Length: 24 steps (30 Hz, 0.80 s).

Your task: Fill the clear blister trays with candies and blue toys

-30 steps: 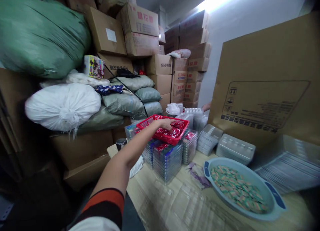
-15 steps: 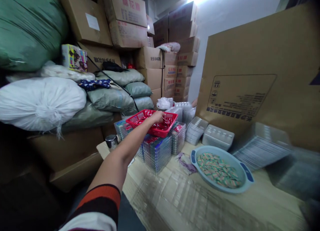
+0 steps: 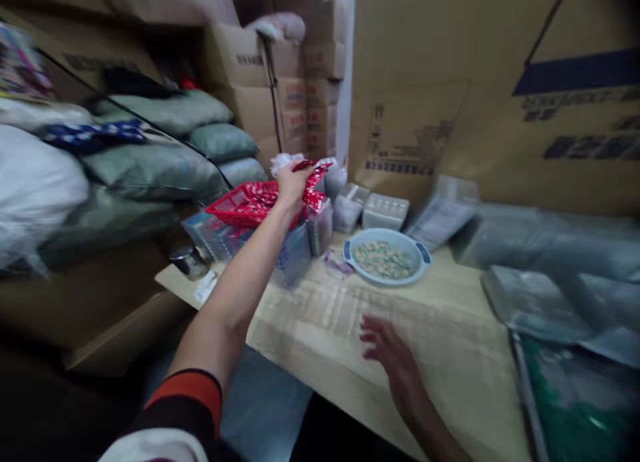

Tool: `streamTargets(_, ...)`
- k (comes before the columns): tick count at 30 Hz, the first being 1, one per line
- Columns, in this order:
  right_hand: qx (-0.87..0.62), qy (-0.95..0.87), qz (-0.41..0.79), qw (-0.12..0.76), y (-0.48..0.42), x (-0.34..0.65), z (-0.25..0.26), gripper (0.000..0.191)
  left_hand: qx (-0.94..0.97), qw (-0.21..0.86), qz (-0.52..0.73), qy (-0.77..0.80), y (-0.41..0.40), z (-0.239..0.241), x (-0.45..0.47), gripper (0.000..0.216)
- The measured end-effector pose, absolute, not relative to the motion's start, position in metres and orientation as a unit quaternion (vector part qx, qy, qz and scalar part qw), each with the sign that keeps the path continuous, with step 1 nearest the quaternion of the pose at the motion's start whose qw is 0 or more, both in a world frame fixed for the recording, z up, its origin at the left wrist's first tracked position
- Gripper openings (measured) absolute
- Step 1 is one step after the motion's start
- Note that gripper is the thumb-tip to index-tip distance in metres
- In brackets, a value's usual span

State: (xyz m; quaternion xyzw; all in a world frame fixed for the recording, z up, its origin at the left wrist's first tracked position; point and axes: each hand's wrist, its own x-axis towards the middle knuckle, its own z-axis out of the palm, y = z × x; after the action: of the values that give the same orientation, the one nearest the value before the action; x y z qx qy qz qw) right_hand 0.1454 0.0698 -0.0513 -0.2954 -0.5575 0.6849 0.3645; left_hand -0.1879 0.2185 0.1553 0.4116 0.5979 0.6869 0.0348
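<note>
Head view: left hand (image 3: pixel 289 187) clenched around glossy red foil sachets (image 3: pixel 313 182), their strip angling up and rightward from the fingers, just above a red plastic mesh basket (image 3: pixel 240 205); right hand (image 3: pixel 393 362) open, fingers spread, well apart over a pale tabletop (image 3: pixel 450 322).

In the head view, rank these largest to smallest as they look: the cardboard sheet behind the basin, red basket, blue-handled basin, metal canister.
1. Cardboard sheet
2. Red basket and blue-handled basin, too alike to rank: the left hand and its red packets partly hide the basket
3. Metal canister
</note>
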Motion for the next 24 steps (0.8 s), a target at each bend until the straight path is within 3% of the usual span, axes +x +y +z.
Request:
streamTargets(3,-0.182,-0.265,0.882,0.345,0.104,0.133,-0.021,0.042,0.420,0.164,0.711,0.540,0.221,0.086,-0.082,0.020)
streamTargets(7,-0.185,-0.153,0.894,0.379,0.141,0.139,-0.019,0.028,0.441,0.272,0.621,0.588,0.195,0.004,0.028,0.015)
streamTargets(10,-0.284,-0.160,0.849,0.415,0.159,0.155,-0.047,0.017,0.559,0.216,0.503,0.623,0.176,-0.022,0.057,0.020)
streamTargets(12,-0.340,-0.160,0.819,0.434,0.168,0.164,-0.063,0.017,0.643,0.160,0.401,0.633,0.167,-0.025,0.061,0.017)
streamTargets(15,-0.359,-0.133,0.801,0.460,0.176,0.173,-0.071,0.018,0.709,0.102,0.301,0.629,0.159,-0.024,0.061,0.032)
streamTargets(19,-0.351,-0.076,0.811,0.461,0.183,0.183,-0.060,0.024,0.702,0.102,0.371,0.600,0.157,-0.028,0.061,0.036)
streamTargets(24,-0.368,-0.064,0.788,0.490,0.183,0.208,-0.056,0.026,0.573,0.228,0.529,0.583,0.134,-0.030,0.020,0.023)
